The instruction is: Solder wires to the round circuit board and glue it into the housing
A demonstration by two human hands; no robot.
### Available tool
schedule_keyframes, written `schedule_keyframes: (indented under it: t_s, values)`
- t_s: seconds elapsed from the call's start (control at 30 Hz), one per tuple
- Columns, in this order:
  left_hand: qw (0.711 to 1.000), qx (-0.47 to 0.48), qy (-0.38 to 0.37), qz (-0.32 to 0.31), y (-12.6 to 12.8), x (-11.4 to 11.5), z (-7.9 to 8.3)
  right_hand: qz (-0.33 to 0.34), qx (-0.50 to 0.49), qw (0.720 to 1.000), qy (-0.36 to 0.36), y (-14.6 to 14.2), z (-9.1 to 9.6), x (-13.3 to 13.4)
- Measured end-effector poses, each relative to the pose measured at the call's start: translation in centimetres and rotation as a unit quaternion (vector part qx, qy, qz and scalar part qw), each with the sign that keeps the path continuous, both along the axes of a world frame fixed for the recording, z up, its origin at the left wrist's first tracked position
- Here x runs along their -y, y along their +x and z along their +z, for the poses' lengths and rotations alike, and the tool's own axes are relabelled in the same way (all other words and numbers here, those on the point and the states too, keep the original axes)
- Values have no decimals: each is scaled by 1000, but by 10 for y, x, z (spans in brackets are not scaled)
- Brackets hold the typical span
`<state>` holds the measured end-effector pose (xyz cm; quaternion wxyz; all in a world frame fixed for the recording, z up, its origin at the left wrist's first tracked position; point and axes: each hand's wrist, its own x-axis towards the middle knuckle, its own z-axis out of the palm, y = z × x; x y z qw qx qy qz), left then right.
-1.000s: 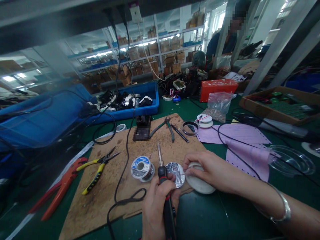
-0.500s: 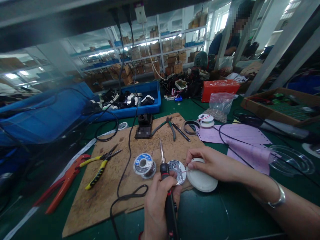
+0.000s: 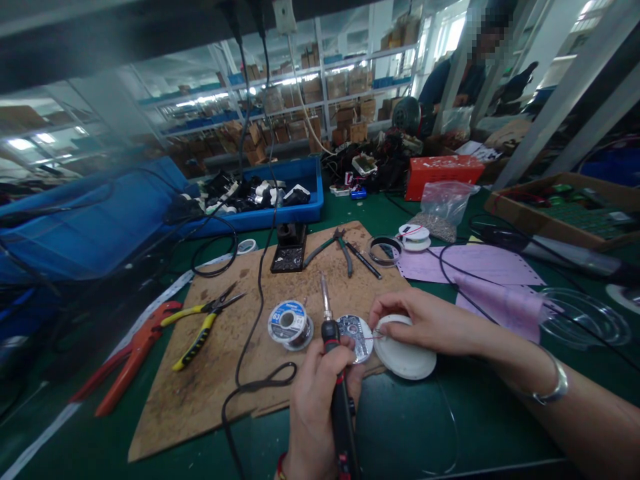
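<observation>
My left hand (image 3: 315, 400) is wrapped round the black handle of a soldering iron (image 3: 335, 373), its metal tip pointing up and away over the brown board (image 3: 210, 373). My right hand (image 3: 425, 323) rests on a white round housing (image 3: 407, 357) and pinches a thin wire that runs to a small round circuit board (image 3: 356, 333) lying between the two hands. A spool of solder (image 3: 289, 323) sits just left of the iron.
Yellow-handled pliers (image 3: 200, 327) and an orange cutter (image 3: 125, 363) lie at the left. A soldering stand (image 3: 289, 250), grey pliers (image 3: 335, 247), pink paper (image 3: 475, 267), a blue bin (image 3: 265, 207), an orange box (image 3: 440, 175) and a clear plastic cover (image 3: 583, 320) are behind. A person (image 3: 460, 73) works at the far bench.
The view has shifted slightly; both hands stay at the round circuit board, the soldering iron is still upright, and the right hand keeps its pinch on the wire.
</observation>
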<state>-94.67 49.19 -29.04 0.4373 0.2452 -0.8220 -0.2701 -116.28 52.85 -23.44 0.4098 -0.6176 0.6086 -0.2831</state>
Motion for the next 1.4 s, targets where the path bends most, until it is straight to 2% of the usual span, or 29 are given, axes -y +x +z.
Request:
schedule_keyframes:
  t_s: [0.1,0.33,0.63,0.83,1.07,1.4]
  values:
    - [1000,10,-6,-6,1,1,1,2,-15,1000,0,0,1,0]
    - [1000,6,0,8,-1,-1,3,11,-53,997,-51,4,1,-2]
    - [1000,1,-8,24,-2,-2,0,16,-59,997,-47,2,-1,-3]
    - [1000,-12,-9,18,-3,-2,0,3,-18,999,-27,0,2,0]
    - [1000,-16,10,16,-3,-3,2,12,63,998,-4,-3,-6,1]
    - [999,-22,24,-1,-2,-2,1,28,147,987,58,-11,-9,7]
